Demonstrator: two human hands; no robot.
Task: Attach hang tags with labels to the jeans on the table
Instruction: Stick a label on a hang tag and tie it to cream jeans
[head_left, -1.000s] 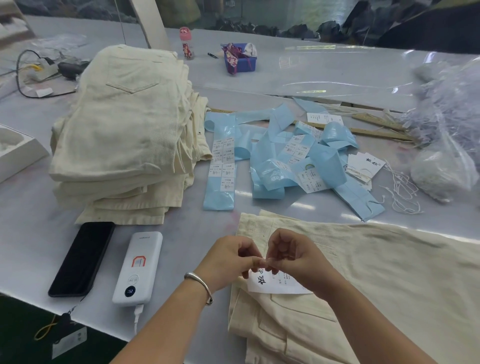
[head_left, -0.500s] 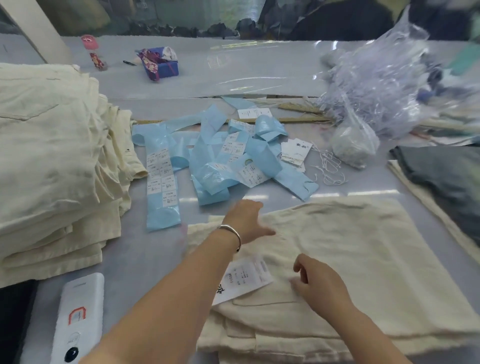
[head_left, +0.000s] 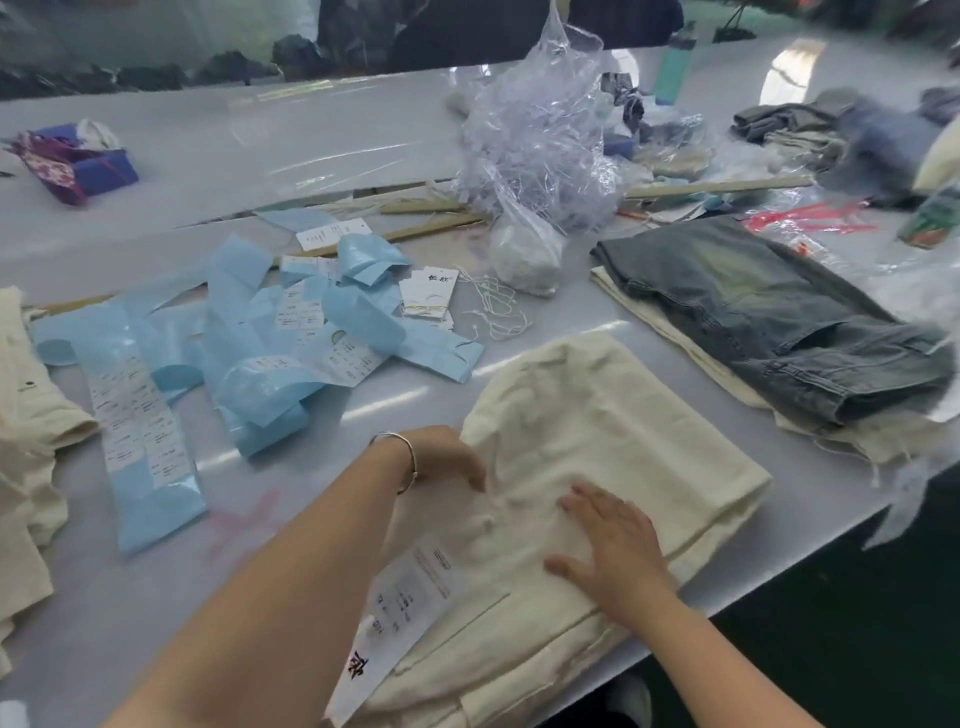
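On the grey table, both hands lie on a folded pair of cream jeans.

Taking those cream jeans as the landmark: the left hand rests at their near-left edge, its fingers curled down against the cloth and partly hidden, so I cannot tell whether they pinch anything; a silver bangle circles that wrist. The right hand lies flat on the fabric, fingers spread and slack, grasping nothing. A white hang tag with printed labels lies on the jeans' near-left corner, beside the left forearm. Beyond them to the left sprawl pale blue label strips. Beyond them to the right lies a folded pair of dark denim jeans.
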